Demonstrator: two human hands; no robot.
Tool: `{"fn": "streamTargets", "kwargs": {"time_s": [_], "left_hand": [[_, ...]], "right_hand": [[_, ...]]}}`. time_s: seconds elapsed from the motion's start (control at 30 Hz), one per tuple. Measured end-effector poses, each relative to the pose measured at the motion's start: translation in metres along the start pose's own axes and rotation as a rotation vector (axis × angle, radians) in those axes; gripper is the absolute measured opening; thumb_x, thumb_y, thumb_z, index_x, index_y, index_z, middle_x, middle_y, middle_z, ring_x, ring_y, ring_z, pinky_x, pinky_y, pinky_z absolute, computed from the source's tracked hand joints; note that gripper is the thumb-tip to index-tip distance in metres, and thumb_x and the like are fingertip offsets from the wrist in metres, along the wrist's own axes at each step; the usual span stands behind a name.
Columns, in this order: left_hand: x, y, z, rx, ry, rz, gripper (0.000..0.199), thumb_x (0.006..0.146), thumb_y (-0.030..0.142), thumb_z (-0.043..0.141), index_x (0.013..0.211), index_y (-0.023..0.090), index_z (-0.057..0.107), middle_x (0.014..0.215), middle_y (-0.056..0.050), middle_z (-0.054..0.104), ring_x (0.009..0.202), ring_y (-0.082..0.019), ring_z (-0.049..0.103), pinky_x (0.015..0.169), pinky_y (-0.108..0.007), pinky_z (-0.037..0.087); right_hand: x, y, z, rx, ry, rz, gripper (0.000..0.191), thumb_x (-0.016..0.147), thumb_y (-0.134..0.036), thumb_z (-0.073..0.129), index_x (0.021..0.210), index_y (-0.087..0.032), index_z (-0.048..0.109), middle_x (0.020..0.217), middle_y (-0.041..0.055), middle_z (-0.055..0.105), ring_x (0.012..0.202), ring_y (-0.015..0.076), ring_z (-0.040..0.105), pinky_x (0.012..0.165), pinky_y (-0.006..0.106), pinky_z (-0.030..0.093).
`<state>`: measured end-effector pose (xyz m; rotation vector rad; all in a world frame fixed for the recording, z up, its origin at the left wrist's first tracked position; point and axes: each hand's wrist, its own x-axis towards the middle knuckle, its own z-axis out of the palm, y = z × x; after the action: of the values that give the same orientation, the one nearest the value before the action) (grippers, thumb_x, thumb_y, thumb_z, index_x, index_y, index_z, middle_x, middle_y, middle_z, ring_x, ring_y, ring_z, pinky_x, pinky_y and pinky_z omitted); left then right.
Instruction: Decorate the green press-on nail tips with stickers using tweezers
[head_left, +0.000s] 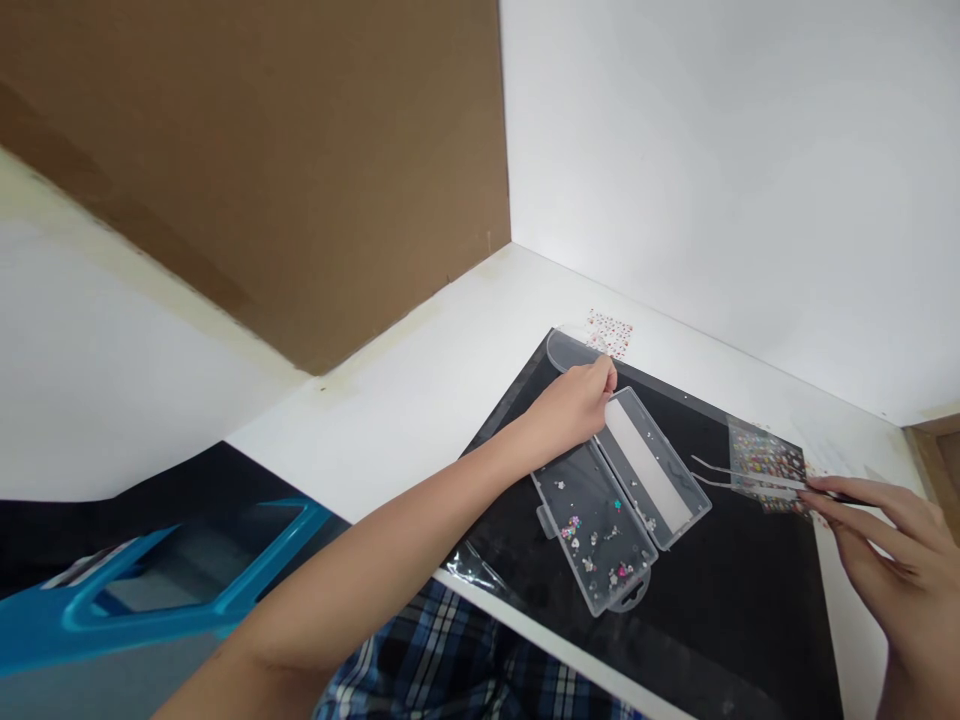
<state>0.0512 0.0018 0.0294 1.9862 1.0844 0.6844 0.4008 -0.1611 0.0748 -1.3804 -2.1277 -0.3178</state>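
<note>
My right hand [892, 545] grips a pair of tweezers [750, 480], their two bent tips apart and pointing left. A clear plastic case [551, 520] lies open on a black mat [720, 600]. Small colourful gems [571, 528] and pearly bits are scattered inside it. Over the case's far end is my left hand [574, 405], its fingers pinched together; what they hold, if anything, is hidden. Just beyond that hand lies a clear rounded plastic piece [566, 352], partly covered. A sheet of multicoloured stickers [765, 460] sits under and behind the tweezers.
Beyond the mat, a sheet with small red prints [611, 332] lies on the white table [390, 400]. A brown board [300, 180] stands at the left and a white wall [735, 170] behind. A blue plastic chair [150, 610] is below at the left.
</note>
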Motion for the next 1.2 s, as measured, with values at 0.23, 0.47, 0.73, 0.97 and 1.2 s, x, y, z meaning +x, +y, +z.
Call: {"fn": "streamTargets", "kwargs": {"time_s": [0.23,0.47,0.73,0.97,1.2], "left_hand": [[0.0,-0.003,0.0,-0.021,0.013,0.002,0.028,0.093,0.0,0.051,0.086,0.025,0.04,0.081,0.0,0.061,0.068,-0.018,0.054,0.063,-0.034,0.033],[-0.003,-0.002,-0.002,-0.023,-0.028,-0.029,0.017,0.103,0.01,0.057,0.115,0.022,0.06,0.095,-0.004,0.079,0.088,-0.024,0.075,0.075,-0.034,0.051],[0.006,-0.023,-0.04,0.139,0.248,-0.079,0.076,0.103,0.051,0.072,0.165,0.024,0.039,0.171,-0.015,0.051,0.163,-0.035,0.042,0.13,-0.054,0.042],[0.018,-0.071,-0.032,0.259,0.16,-0.157,0.118,0.077,0.048,0.097,0.17,0.019,0.029,0.169,-0.028,0.048,0.164,-0.05,0.037,0.133,-0.066,0.03],[0.022,-0.062,-0.025,0.214,0.204,0.098,0.116,0.084,0.036,0.098,0.17,0.027,0.021,0.174,-0.02,0.043,0.165,-0.04,0.039,0.136,-0.061,0.03]], "right_hand": [[0.001,-0.002,0.002,-0.023,0.045,0.018,0.024,0.1,-0.019,0.07,0.104,-0.038,0.084,0.106,-0.0017,0.082,0.089,0.0232,0.077,0.085,0.043,0.052],[0.005,-0.014,0.018,-0.03,0.178,0.039,0.018,0.099,-0.017,0.073,0.097,-0.033,0.083,0.097,-0.0006,0.083,0.081,0.0216,0.076,0.079,0.041,0.054],[-0.012,-0.009,0.05,-0.058,0.265,0.242,0.016,0.105,-0.041,0.069,0.103,-0.033,0.083,0.102,0.001,0.084,0.085,0.0243,0.08,0.07,0.039,0.061],[-0.023,0.001,0.078,0.016,0.236,0.355,0.039,0.111,-0.054,0.057,0.136,-0.029,0.074,0.101,0.0035,0.083,0.085,0.0228,0.081,0.056,0.03,0.056],[-0.019,-0.005,0.082,0.123,0.299,0.294,0.031,0.111,-0.051,0.058,0.116,-0.034,0.082,0.107,0.0051,0.08,0.093,0.0225,0.078,0.079,0.034,0.063]]}}
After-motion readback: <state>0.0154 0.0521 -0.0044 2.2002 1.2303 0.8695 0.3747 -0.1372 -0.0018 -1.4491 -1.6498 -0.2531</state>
